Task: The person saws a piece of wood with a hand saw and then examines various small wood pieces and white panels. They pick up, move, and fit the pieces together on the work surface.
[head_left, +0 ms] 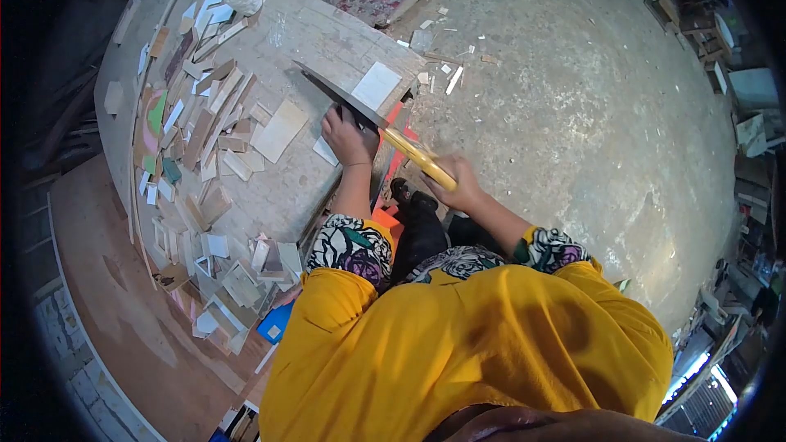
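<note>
A hand saw has a dark blade [337,92] and a yellow handle [413,154]. My right hand [460,183] is wrapped round the handle's lower end. The blade slants up and left over the worktable's edge. My left hand [350,137] lies at the table edge just below the blade, fingers bent over a dark piece that the blade partly hides. Beyond the blade, a white rectangular piece [377,85] lies at the table's corner. Left of my left hand is a flat beige board [280,129].
The wooden worktable [299,29] carries a heap of wood offcuts [221,115] on its left side. A blue object [275,323] sits near its lower edge. Scraps [454,80] lie on the concrete floor [573,115]. Clutter lines the far right.
</note>
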